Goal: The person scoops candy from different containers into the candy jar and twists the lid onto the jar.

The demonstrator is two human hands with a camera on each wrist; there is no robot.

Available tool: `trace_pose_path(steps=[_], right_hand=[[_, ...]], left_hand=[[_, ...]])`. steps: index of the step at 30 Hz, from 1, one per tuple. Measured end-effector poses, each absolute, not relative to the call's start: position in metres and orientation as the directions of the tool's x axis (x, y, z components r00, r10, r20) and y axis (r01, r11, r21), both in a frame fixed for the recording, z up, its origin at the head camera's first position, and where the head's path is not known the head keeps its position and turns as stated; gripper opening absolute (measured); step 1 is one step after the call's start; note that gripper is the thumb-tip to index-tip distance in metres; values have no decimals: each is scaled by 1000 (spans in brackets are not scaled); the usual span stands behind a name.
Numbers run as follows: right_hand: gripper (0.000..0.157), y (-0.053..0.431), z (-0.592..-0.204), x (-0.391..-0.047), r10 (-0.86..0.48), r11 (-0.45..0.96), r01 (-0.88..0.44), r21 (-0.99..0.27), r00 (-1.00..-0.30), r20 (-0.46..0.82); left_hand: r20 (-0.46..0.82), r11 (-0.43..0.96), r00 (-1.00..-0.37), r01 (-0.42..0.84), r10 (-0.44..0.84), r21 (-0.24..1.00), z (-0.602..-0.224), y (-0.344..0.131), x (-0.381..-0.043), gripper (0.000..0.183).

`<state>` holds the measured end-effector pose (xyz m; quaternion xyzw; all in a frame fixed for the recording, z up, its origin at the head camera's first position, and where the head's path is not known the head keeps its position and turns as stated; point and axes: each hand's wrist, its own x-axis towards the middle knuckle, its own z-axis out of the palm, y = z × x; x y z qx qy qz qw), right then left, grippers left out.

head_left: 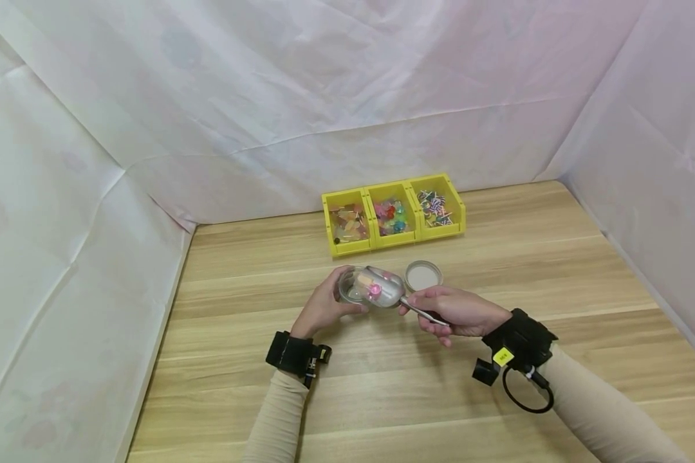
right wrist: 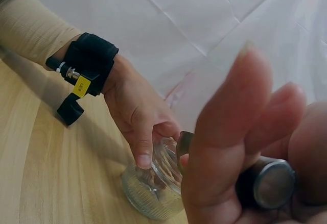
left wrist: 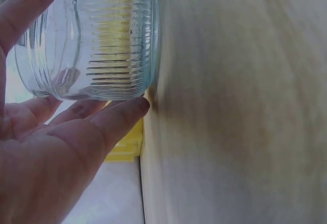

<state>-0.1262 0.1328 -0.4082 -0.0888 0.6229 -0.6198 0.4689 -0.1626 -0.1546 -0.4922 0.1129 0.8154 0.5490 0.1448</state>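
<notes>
My left hand [head_left: 322, 303] grips a clear glass jar [left wrist: 112, 45], thumb on one side and fingers round the other. Ribbed low on its wall, the jar has its base at the wooden table. My right hand [head_left: 454, 310] holds a metal scoop [head_left: 390, 290] by its handle, whose rounded end [right wrist: 275, 184] pokes out between the fingers in the right wrist view. The scoop's front overlaps the jar's mouth in the head view. In its bowl lie a pink candy [head_left: 375, 290] in clear wrap and a peach-coloured piece. Part of the jar's opening is hidden behind the scoop.
A round lid [head_left: 423, 276] lies on the table [head_left: 237, 360] just behind the scoop. Farther back stand three joined yellow bins [head_left: 394, 240] with peach-toned, mixed bright and striped small sweets. White cloth [head_left: 301, 83] hangs around the table's back and sides.
</notes>
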Motion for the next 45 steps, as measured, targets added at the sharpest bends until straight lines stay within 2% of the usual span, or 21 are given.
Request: trace_pose_path(steps=[45], right_hand=[[37, 127, -408, -129, -661, 247, 478, -843, -552, -507]], left_hand=[[-114, 363, -926, 26, 359, 931, -493, -156, -164, 88]])
